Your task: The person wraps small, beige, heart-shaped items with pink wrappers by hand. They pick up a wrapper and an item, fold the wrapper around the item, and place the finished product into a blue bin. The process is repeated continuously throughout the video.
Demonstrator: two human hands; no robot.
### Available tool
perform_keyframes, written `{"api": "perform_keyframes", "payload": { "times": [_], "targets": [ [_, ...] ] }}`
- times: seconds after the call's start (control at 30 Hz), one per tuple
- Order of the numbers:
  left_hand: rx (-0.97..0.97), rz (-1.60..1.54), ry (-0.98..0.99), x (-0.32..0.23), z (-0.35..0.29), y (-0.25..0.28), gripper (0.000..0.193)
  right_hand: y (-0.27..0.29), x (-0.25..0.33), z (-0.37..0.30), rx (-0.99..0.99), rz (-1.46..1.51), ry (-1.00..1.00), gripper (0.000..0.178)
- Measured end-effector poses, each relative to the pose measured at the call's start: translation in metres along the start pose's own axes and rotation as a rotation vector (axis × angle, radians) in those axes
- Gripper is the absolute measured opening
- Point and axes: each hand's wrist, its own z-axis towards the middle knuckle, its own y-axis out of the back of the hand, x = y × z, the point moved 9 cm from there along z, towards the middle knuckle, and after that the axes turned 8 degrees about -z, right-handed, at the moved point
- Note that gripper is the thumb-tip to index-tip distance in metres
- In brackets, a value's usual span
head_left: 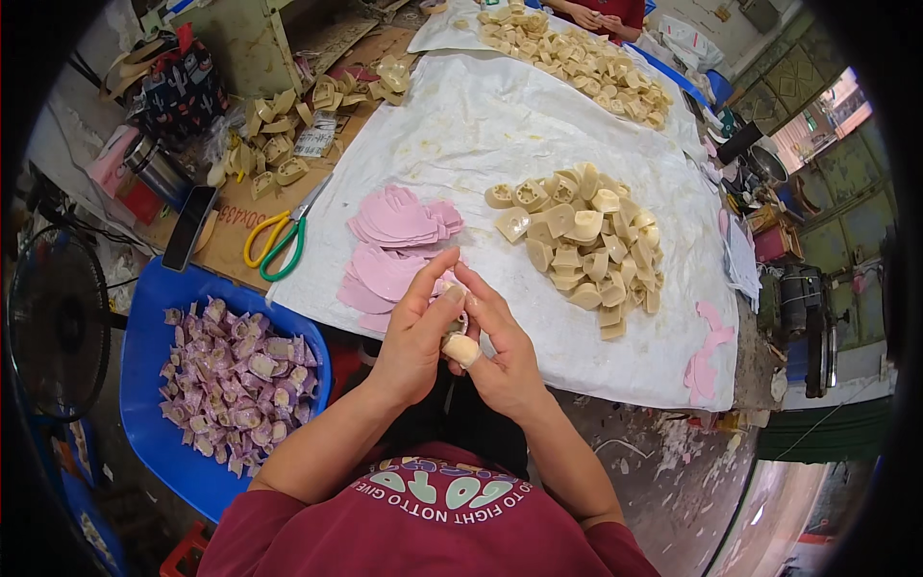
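In front of my body, my left hand [415, 337] and my right hand [502, 354] meet, fingers curled together around a small piece [458, 323]. Most of it is hidden; it looks like one of the beige heel-shaped pieces. The right thumb's tip seems to have a pale cover. Just beyond the left fingers lie stacked pink cut-out sheets [396, 231] on the white cloth [461, 125]. To the right of them is a heap of beige heel-shaped plastic pieces [586, 231], some showing hollow undersides.
At lower left, a blue basin [135, 385] holds many pink-covered pieces [240, 385]. Scissors [279, 240] with yellow and green handles lie by a phone [189, 229] and a flask [159, 171]. Pink scraps [710, 356] are at right. Another person [601, 14] sits beyond a far heap [586, 62].
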Motion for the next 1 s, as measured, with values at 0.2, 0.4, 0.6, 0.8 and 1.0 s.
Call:
{"api": "perform_keyframes", "payload": {
  "times": [0.2,0.4,0.6,0.8,1.0],
  "targets": [
    [0.175,-0.211,0.117,0.002,-0.010,-0.015,0.072,0.013,0.007,0.002,0.025,-0.051,0.010,0.044],
    [0.200,-0.384,0.097,-0.006,-0.020,-0.035,0.085,0.018,0.007,0.004,0.047,0.368,-0.017,0.047],
    [0.245,-0.175,0.022,-0.006,-0.013,-0.021,0.100,0.005,0.001,0.003,0.019,0.600,-0.147,0.053],
    [0.334,0.354,-0.234,-0.029,-0.007,-0.024,0.101,0.013,-0.006,0.005,-0.043,0.679,-0.200,0.049],
    [0.465,1.276,-0.702,-0.046,-0.018,-0.051,0.090,0.015,-0.050,-0.012,0.022,0.831,-0.580,0.036]
  ]
}}
